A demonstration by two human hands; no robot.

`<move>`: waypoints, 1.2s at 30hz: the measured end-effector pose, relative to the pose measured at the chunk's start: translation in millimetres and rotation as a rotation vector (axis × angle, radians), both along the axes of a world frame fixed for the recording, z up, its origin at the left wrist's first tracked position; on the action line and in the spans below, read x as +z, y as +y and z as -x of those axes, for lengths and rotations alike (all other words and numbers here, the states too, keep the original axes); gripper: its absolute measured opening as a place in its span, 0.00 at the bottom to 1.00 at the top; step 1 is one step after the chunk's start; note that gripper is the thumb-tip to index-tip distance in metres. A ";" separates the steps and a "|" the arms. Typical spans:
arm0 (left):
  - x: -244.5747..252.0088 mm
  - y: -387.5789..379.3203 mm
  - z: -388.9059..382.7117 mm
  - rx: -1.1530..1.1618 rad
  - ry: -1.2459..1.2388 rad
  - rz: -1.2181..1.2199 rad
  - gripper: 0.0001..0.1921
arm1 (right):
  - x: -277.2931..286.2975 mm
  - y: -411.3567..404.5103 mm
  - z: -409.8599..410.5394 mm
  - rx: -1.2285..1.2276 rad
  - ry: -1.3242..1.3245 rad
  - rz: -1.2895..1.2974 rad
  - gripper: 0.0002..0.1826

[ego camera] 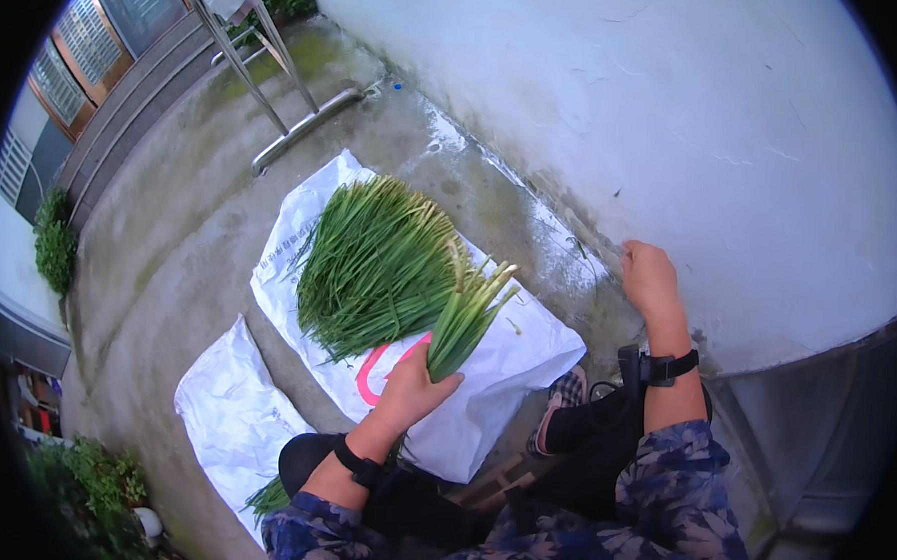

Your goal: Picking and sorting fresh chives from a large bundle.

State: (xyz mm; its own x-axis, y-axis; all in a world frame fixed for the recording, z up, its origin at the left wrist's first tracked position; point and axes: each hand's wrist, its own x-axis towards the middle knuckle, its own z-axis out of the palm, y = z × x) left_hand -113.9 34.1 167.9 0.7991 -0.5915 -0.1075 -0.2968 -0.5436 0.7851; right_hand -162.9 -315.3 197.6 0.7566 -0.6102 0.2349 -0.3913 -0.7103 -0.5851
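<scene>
My left hand [416, 393] grips a bunch of green leafy stalks [463, 322], like chives, with their pale root ends pointing up and away. Beside it a large pile of the same stalks [378, 269] lies on a white woven plastic sack [532, 351] that bears writing and a pink mark. Off to the right, near the foot of the wall, is my right hand [650, 277]; its fingers are bent together, and whether something small is between them cannot be told. More green leaves [268, 497] show on a second white sack [233, 406] at the lower left, partly behind my left arm.
A white wall [650, 124] rises along the right of the concrete ground [170, 290]. Beyond the sacks stands a metal frame [308, 131]. Steps [137, 109] and a shrub [54, 244] are at the left, potted plants [102, 475] at the lower left. My checked shoe [568, 388] is beside the large sack.
</scene>
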 end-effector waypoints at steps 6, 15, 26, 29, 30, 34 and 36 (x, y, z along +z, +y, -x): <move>-14.2 -15.7 3.5 0.055 -0.202 -0.161 0.17 | 36.3 89.4 -3.7 0.257 -0.055 -0.364 0.13; -7.2 -23.8 4.4 0.115 -0.152 -0.047 0.23 | -7.1 122.6 -24.3 0.472 -0.143 -1.191 0.08; -4.7 -18.3 -2.7 0.113 0.074 0.169 0.21 | 13.1 98.7 -12.4 0.480 0.100 -1.393 0.08; -2.9 -15.6 -3.3 0.052 0.227 0.123 0.22 | 17.4 98.4 -10.0 0.687 0.093 -1.436 0.11; -5.2 -13.3 -2.9 0.056 0.227 0.119 0.22 | 20.7 104.5 -10.2 0.761 0.060 -1.355 0.12; -10.9 -10.4 -3.0 0.027 0.249 0.167 0.22 | 18.7 105.0 -15.0 0.797 0.098 -1.268 0.16; -10.3 -12.1 -2.7 0.017 0.262 0.159 0.22 | 18.0 103.5 -14.9 0.765 0.125 -1.251 0.16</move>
State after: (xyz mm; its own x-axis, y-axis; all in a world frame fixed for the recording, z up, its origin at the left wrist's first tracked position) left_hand -111.2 22.1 157.6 0.7661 -0.6046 -0.2181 -0.0651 -0.4106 0.9095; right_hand -147.9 -211.7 215.7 0.9567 0.1871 -0.2232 -0.2551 0.1690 -0.9520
